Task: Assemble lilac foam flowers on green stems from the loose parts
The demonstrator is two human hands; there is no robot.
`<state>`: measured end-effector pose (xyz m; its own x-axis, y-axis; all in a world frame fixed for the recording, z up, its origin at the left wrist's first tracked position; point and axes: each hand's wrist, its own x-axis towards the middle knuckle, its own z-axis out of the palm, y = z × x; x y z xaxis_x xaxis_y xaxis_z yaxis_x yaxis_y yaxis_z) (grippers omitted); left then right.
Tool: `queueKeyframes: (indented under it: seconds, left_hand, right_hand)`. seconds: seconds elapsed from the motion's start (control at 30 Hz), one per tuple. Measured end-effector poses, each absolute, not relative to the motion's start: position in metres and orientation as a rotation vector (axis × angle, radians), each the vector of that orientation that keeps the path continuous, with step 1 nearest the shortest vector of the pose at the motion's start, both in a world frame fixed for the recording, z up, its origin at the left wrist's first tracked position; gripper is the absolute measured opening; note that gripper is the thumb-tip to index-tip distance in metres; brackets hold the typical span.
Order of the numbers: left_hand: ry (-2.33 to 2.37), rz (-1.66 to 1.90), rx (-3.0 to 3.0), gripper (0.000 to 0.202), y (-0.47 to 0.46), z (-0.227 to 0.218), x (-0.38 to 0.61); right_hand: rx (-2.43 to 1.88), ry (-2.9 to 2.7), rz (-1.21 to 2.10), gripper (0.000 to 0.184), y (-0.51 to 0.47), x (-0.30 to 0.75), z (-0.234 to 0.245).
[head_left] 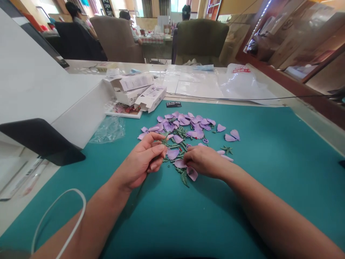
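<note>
A pile of lilac plastic petals [172, 154] and green stem and leaf pieces lies on the green mat [172, 216]. Held between the thumb and fingertips of my left hand [142, 158], at the pile's left edge, is a small green leaf piece [165, 140]. A thin dark line runs down below that hand; whether it is a stem or a shadow I cannot tell. My right hand [203, 160] reaches into the near side of the pile, fingers bent down and pressed together beside two petals. Its fingertips are hidden, so anything in them cannot be made out.
Open white boxes [152, 97] stand at the back left, near a crumpled clear bag [109, 129]. A black tablet-like panel [43, 142] juts in from the left. A white cable loop [81, 208] crosses my left forearm. Plastic sheets [194, 82] lie beyond the mat.
</note>
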<state>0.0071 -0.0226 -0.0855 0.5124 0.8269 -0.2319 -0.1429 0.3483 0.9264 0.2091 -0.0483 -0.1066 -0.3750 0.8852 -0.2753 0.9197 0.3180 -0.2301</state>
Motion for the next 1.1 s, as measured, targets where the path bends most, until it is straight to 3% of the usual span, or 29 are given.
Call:
queueKeyframes:
  seconds: [0.3, 0.53, 0.83, 1.1]
  left_hand:
    - [0.789, 0.811, 0.945, 0.016, -0.020, -0.089, 0.007]
    - [0.829, 0.863, 0.891, 0.010, -0.015, -0.089, 0.004]
    - [0.861, 0.824, 0.904, 0.011, -0.015, -0.081, -0.003]
    - [0.689, 0.916, 0.829, 0.017, -0.015, -0.077, -0.007]
  right_hand:
    - [1.645, 2.460, -0.643, 0.010, -0.047, 0.210, -0.105]
    - [1.688, 2.335, -0.636, 0.011, -0.046, 0.222, -0.102]
    - [2.127, 2.441, -0.402, 0.021, -0.034, 0.228, -0.113]
    - [2.091, 2.576, -0.289, 0.017, -0.030, 0.224, -0.131]
